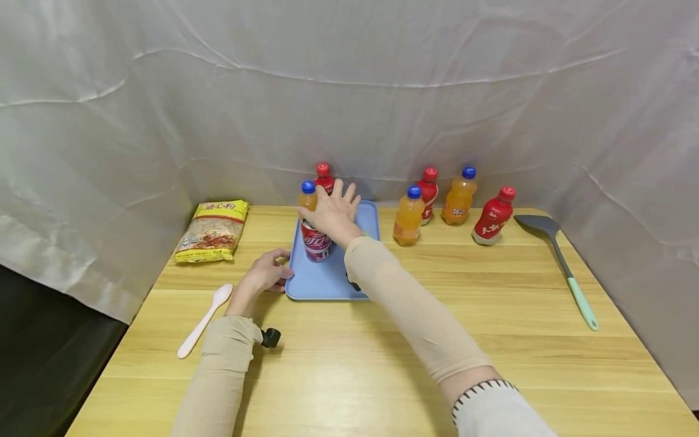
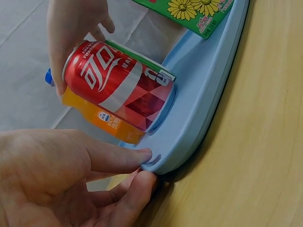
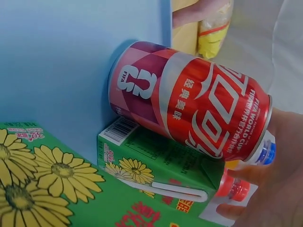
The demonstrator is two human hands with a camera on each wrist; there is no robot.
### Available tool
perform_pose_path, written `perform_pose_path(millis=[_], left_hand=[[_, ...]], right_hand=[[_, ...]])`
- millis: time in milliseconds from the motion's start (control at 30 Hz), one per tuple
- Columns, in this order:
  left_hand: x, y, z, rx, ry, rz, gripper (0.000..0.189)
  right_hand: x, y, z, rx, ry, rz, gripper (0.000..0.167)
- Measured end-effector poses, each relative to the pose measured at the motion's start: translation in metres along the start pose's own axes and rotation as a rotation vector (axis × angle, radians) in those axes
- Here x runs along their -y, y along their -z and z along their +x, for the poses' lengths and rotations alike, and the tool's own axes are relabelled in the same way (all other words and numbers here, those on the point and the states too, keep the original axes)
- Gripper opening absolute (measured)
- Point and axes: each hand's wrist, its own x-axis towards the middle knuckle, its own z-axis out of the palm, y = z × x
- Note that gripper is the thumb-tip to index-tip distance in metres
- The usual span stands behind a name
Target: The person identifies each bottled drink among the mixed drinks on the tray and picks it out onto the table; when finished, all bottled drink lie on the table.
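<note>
A blue tray (image 1: 322, 285) lies on the table, and my left hand (image 1: 266, 273) pinches its near left corner between thumb and fingers. Over the tray reaches my right hand (image 1: 334, 215), fingers spread and fairly straight. It is just behind the top of a red cola can (image 3: 189, 101); whether it touches the can or the bottles I cannot tell. The can stands on the tray, with an orange drink bottle (image 1: 307, 200) behind it and a red-capped bottle (image 1: 324, 176) farther back. Two green drink cartons with yellow flowers, a small carton (image 3: 182, 182) and a nearer carton (image 3: 57, 175), show beside the can.
Right of the tray stand orange drink bottles (image 1: 408, 218) and red bottles (image 1: 494, 217). A spatula (image 1: 568, 267) with a green handle lies at the far right. On the left are a yellow pasta bag (image 1: 213, 233) and a pink spoon (image 1: 204, 321). Grey cloth hangs behind.
</note>
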Motion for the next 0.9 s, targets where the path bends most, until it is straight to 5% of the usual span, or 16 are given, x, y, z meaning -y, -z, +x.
perform_pose_path(millis=[500,733,900], left_hand=[[0.004,-0.004,0.000,0.003,-0.010,-0.014,0.058],[0.007,-0.004,0.005,-0.001,-0.006,-0.016,0.058],[0.006,0.000,0.006,-0.015,-0.004,-0.019,0.058]], right_hand=[[0.000,-0.006,0.006,-0.134,0.005,-0.025,0.066],[-0.002,-0.002,0.006,-0.197,0.075,-0.016,0.067],[0.004,0.011,0.001,-0.252,0.152,0.093,0.069]])
